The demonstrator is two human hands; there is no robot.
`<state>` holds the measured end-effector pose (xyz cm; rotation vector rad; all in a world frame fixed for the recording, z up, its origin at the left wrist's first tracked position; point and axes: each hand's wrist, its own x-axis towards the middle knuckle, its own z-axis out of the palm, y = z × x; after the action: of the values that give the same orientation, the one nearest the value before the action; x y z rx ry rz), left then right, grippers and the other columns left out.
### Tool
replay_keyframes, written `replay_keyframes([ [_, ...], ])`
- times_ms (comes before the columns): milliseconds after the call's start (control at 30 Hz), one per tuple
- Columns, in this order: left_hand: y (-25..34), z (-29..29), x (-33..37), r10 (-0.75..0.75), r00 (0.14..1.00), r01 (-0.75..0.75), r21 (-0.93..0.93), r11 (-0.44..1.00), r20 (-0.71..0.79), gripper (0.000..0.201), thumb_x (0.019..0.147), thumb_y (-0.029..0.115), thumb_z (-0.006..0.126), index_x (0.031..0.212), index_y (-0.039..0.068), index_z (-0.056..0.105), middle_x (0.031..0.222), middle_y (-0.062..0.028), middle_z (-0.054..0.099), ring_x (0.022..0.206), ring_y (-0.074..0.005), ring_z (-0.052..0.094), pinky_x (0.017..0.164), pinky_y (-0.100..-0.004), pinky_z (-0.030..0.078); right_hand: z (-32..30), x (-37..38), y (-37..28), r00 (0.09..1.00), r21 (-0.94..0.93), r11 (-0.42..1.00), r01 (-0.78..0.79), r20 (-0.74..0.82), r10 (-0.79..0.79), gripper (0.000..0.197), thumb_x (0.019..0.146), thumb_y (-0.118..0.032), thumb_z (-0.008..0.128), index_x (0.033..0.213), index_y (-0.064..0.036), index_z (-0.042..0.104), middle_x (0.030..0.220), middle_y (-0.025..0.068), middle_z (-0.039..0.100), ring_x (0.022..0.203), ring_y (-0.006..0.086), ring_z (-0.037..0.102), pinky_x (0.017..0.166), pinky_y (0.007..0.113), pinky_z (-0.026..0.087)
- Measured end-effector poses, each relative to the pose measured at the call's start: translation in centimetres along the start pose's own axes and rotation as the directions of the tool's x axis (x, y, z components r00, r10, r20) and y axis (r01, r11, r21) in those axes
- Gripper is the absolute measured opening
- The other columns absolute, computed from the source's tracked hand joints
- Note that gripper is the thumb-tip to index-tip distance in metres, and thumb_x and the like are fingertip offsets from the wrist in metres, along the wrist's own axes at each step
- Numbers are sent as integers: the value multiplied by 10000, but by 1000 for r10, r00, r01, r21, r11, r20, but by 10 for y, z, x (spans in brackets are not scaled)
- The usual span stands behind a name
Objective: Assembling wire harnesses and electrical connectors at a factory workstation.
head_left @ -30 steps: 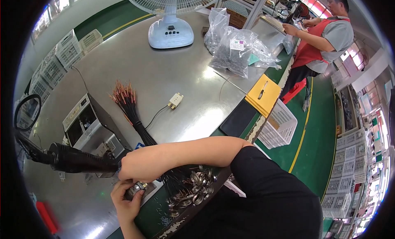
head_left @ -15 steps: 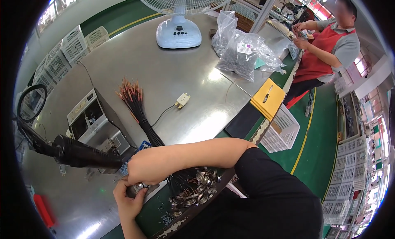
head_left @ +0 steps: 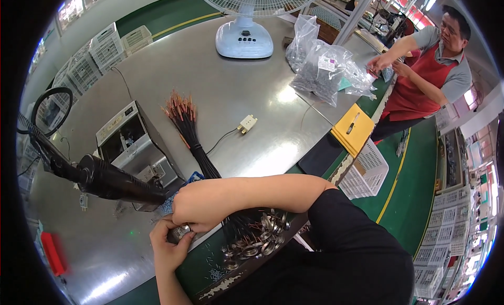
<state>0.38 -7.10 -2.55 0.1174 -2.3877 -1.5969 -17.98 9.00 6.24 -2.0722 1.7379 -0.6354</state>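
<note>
My left hand (head_left: 169, 246) is closed around a small round shiny metal part (head_left: 181, 232), thumb and fingers on either side of it. Bent over beside it, my right hand (head_left: 195, 204) is closed, its knuckles toward me; what its fingertips hold is hidden. Under my right forearm runs a bundle of black wires (head_left: 198, 150) with copper-coloured far ends. Round metal parts (head_left: 265, 234) lie in a pile at its near end, by the table edge. Small bluish pieces (head_left: 167, 206) lie just beyond my right hand.
A grey metal machine (head_left: 144, 147) stands at left, with a black cylindrical arm (head_left: 118, 181) reaching toward my hands. Farther off are a fan (head_left: 244, 39), clear bags of parts (head_left: 321, 74) and a yellow folder (head_left: 353, 129) with a pen. A co-worker in a red apron (head_left: 422, 87) stands at right.
The view has shifted, so the whole scene sits slightly further right. My hands stay together at the metal part. The co-worker's arm has reached toward the clear bags.
</note>
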Motion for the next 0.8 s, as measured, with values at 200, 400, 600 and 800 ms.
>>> replay_keyframes([
  [200, -1, -3, 0, 18, 1000, -19, 58, 998, 25, 343, 719, -45, 850, 983, -4, 634, 1024, -92, 690, 974, -182, 649, 892, -324, 509, 4, 1, 0, 999, 118, 992, -46, -8, 48, 163, 833, -143, 675, 955, -61, 744, 824, 194, 733, 835, 428, 722, 761, 518, 580],
  [400, 6, -1, -3, -9, 1000, 8, 76, 997, 10, 338, 720, -11, 862, 971, -9, 636, 1007, -114, 688, 977, -223, 656, 889, -346, 511, 5, 0, 1, 993, 206, 974, -98, -44, 109, 161, 872, -96, 673, 1005, -17, 628, 796, 199, 701, 804, 449, 699, 721, 523, 550],
  [600, 0, -9, 0, 73, 997, -72, 179, 981, 3, 344, 732, 121, 921, 951, 24, 675, 980, -149, 733, 912, -335, 718, 812, -395, 552, 14, 8, 11, 992, 312, 945, -96, -53, 118, 229, 849, -30, 680, 1075, -24, 638, 889, 207, 725, 893, 439, 714, 784, 500, 553],
  [800, 11, -10, 7, 81, 997, -82, 79, 994, 15, 328, 774, 135, 912, 995, 27, 695, 980, -135, 729, 920, -351, 715, 822, -397, 557, 5, 10, 8, 986, 328, 934, -144, -33, 163, 225, 843, 13, 725, 1050, -11, 643, 871, 192, 713, 816, 415, 703, 703, 442, 549],
])
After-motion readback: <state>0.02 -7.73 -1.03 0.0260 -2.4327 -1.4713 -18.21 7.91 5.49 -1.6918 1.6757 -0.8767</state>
